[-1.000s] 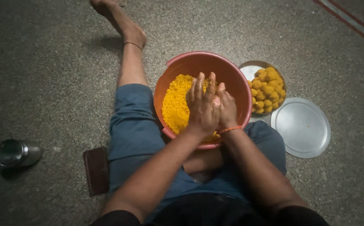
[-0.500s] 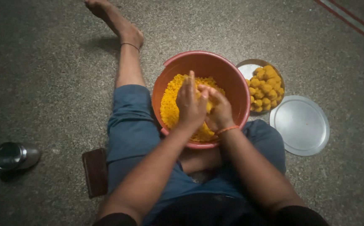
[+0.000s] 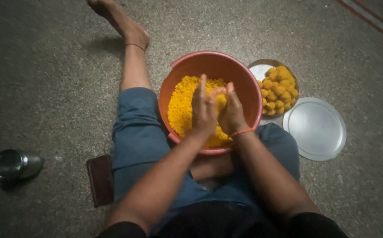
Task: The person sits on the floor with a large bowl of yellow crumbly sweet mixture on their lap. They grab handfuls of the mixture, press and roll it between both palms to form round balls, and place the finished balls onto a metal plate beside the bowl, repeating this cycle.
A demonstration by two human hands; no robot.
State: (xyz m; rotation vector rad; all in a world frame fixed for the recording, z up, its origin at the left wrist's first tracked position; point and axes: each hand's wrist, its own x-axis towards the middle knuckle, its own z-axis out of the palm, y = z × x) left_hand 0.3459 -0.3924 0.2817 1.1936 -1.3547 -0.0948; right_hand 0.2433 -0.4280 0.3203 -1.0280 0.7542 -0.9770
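Two hands, left hand [image 3: 204, 108] and right hand [image 3: 232, 112], press yellow mixture [image 3: 180, 105] over orange tub [image 3: 244, 83].

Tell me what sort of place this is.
Probably a home floor used for making sweets: a speckled stone floor, an orange tub of yellow crumbly mix, and a steel dish of yellow balls.

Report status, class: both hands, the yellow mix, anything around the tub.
Left hand and right hand cupped together, pressing a lump of yellow mix over the orange tub. Bowl of yellow balls and steel lid sit right of the tub.
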